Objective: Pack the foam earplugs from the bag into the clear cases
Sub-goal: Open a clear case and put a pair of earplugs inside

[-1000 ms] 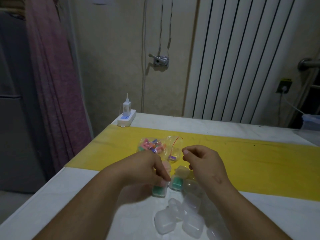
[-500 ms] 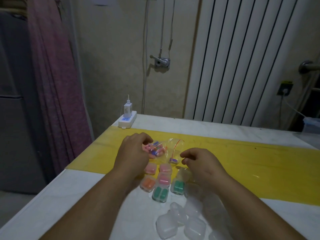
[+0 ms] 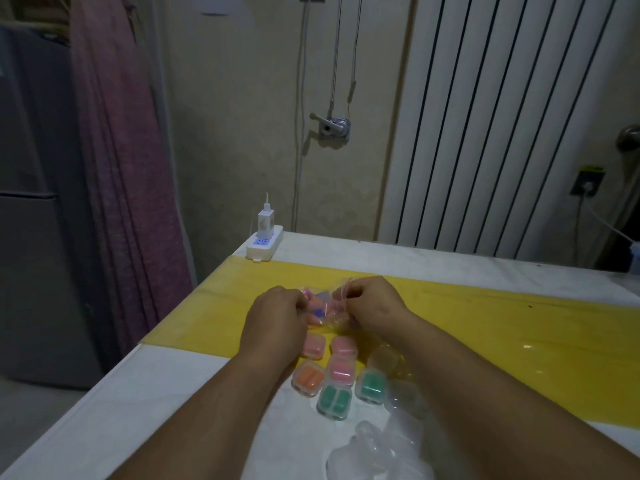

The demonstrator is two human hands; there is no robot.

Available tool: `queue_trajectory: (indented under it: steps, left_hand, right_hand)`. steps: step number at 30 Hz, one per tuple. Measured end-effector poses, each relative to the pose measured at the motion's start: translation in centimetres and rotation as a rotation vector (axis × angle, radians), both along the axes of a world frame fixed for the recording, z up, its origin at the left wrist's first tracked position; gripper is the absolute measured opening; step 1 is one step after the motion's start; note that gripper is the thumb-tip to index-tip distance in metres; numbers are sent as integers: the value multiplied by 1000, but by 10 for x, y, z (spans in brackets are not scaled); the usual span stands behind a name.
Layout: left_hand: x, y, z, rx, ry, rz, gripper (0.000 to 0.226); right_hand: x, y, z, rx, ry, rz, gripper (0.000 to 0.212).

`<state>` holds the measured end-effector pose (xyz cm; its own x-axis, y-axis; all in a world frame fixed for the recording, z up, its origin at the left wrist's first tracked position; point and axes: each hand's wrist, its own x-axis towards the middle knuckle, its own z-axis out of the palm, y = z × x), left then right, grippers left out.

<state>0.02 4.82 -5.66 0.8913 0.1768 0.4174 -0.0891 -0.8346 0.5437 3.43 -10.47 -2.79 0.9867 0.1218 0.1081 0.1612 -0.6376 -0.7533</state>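
While filled cases (image 3: 341,369) sit nearer, the earplug bag (image 3: 323,308) is held two-handed.
Grip: left hand (image 3: 277,315), right hand (image 3: 373,306) both curled, pinching opposite ends.

Counted on the worktop (image 3: 156,410): six filled cases (image 3: 341,369), three pink, one orange, two green. One bag (image 3: 325,306) of earplugs, two hands (left hand (image 3: 277,313), right hand (image 3: 374,303)), one power strip (image 3: 265,244), one charger (image 3: 266,221). Empty clear cases (image 3: 403,398) heaped, uncountable.

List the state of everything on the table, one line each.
bag: held, earplugs inside
left hand: grips the bag
right hand: grips the bag
orange case: filled
green cases: filled
pink cases: filled
clear cases: empty
charger: plugged into power strip
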Motion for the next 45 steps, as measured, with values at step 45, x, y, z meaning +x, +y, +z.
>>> queue_trajectory:
  steps: [45]
  left_hand:
    - [0, 2, 0, -109, 77, -32, 10]
  right_hand:
    - [1, 27, -9, -427, -29, 109, 14]
